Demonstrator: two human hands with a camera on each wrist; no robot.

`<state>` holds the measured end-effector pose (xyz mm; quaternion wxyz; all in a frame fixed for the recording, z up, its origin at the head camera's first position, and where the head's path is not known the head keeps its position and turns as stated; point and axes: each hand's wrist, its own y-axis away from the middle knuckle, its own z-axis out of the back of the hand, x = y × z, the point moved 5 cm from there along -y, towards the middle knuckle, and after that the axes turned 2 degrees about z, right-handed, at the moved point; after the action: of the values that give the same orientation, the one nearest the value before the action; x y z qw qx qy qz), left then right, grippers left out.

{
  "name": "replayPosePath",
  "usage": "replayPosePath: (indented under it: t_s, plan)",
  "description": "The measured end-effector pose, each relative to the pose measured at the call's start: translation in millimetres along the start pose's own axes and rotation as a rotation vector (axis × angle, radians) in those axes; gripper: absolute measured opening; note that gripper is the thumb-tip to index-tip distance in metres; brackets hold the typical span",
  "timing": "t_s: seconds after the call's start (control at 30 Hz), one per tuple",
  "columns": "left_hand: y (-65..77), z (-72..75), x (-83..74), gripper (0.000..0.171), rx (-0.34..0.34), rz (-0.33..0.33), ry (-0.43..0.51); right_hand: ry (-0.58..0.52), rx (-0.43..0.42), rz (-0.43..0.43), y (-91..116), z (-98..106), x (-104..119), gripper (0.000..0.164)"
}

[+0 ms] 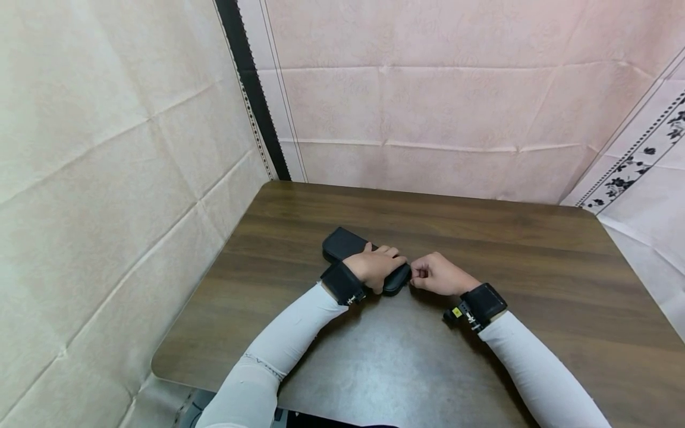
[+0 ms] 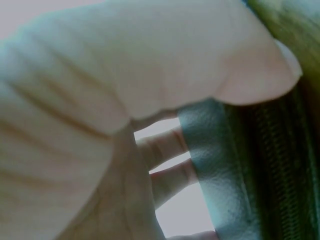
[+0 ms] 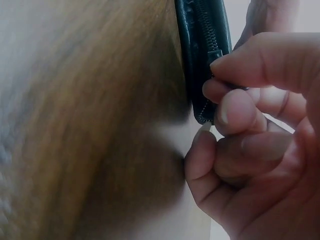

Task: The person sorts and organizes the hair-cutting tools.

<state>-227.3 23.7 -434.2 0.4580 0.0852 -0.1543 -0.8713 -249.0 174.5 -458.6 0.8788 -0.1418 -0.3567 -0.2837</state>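
A long black zippered case [image 1: 342, 242] with rounded ends lies at an angle near the table's middle. My left hand [image 1: 374, 268] grips it toward its near right end, the thumb on one side and the fingers across the top. In the left wrist view, the thumb [image 2: 255, 75] presses by the zipper [image 2: 284, 180], against smooth leather-like material. My right hand [image 1: 440, 274] is at the case's right end with fingers curled. Up close in the right wrist view, its thumb and index finger pinch at the zipper slider [image 3: 215, 55]; the pull tab is hidden by the fingertips.
The brown wood-grain table [image 1: 481, 226] has rounded corners. Creased pale cloth walls [image 1: 439, 107] stand at the back and sides, close behind the table's far edge. Both wrists wear black straps [image 1: 484, 303] with small cameras.
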Motion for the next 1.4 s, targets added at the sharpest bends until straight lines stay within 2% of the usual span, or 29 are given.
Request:
replayPosePath:
  t_s: [0.37, 0.7, 1.13, 1.4]
  plan:
    - [-2.3, -1.2, -0.2, 0.093, 0.006, 0.009, -0.017, -0.006, -0.016, 0.001, 0.0, 0.7, -1.9, 0.035]
    - [-2.5, 0.2, 1.5, 0.095, 0.015, -0.018, 0.006, 0.007, -0.039, 0.013, -0.6, 1.3, -2.1, 0.034]
    - [-7.2, -2.5, 4.0, 0.096, 0.015, -0.024, -0.007, 0.011, -0.104, 0.020, -0.1, 3.4, -9.0, 0.031]
    - [-6.2, -1.6, 3.7, 0.095, 0.004, -0.027, 0.001, 0.026, -0.130, 0.017, -1.2, 3.6, -12.0, 0.035]
